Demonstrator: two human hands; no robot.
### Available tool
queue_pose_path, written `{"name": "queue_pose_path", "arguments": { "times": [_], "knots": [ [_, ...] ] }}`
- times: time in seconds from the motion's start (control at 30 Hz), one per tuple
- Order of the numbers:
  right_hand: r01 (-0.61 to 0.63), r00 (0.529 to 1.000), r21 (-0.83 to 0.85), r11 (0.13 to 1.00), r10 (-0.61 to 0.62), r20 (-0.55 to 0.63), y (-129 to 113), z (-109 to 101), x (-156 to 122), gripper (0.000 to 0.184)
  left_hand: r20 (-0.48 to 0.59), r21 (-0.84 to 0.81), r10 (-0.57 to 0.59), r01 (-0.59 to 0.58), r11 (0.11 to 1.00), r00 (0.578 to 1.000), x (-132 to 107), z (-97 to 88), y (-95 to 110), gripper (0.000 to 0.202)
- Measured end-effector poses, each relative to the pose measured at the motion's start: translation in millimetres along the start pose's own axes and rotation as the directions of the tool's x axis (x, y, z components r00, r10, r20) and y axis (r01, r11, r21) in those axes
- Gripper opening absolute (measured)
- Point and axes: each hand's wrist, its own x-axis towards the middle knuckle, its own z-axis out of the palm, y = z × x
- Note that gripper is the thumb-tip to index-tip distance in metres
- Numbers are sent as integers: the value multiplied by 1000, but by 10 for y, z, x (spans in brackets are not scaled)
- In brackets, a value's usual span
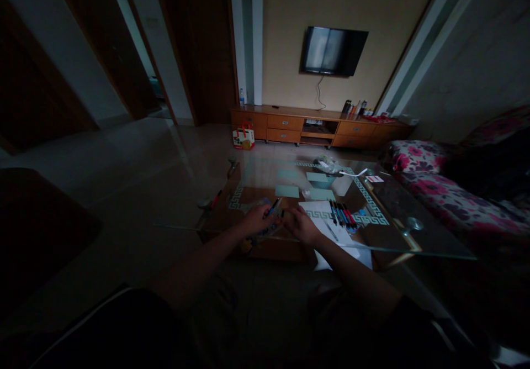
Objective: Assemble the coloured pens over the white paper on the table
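Observation:
My left hand [254, 221] is closed around a blue-and-dark pen [272, 207], which slants up to the right above the near edge of the glass table. Close beside it, my right hand [302, 225] has its fingers pinched at a small dark piece [283, 212], too dim to name for certain. Several black, blue and red pens [343, 214] lie in a row to the right, partly over white paper [314, 209]. One more pen [332, 232] rests alone on the paper. Below my left hand, some small colourful items [247, 245] are hard to make out.
The glass coffee table [434, 247] has a sharp near edge and a lower shelf. A crumpled plastic bag [327, 163] and a red-white card [375, 179] lie at its far side. A floral sofa [451, 192] stands right; a TV cabinet [285, 121] and a carton [243, 138] are beyond.

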Motion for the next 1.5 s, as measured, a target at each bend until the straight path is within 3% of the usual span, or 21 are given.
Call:
{"name": "queue_pose_path", "arguments": {
  "times": [0.1, 0.3, 0.7, 0.9, 1.1, 1.27, 1.5],
  "knots": [
    [41, 997, -105, 994, -34, 71, -25, 38, 11, 52, -14, 12, -9, 9, 1000, 1000, 15, 2, -22, 20],
    [-13, 986, -239, 971, 53, 161, 61, 185, -8, 62, -13, 45, -21, 21, 999, 1000, 10, -33, 21, 16],
    [-36, 982, -255, 966, 82, 172, 8, 149, -7, 57, 16, 29, -5, 4, 1000, 1000, 8, -41, 37, 18],
    [-45, 999, -138, 989, 44, -15, -5, 69, 45, 42, 65, -46, -22, 25, 999, 998, -14, -20, 35, 22],
    [-109, 951, 230, 967, 169, -260, 41, 43, 91, 24, 184, -77, 20, -6, 997, 983, -71, -53, 126, 29],
    [-123, 909, 378, 918, 257, -328, 90, 45, 87, 36, 234, -60, 71, -59, 996, 970, -111, -72, 186, 32],
    [-140, 869, 448, 883, 327, -372, 116, 32, 56, 40, 256, -71, 99, -84, 994, 962, -124, -53, 186, 32]
  ]
}}
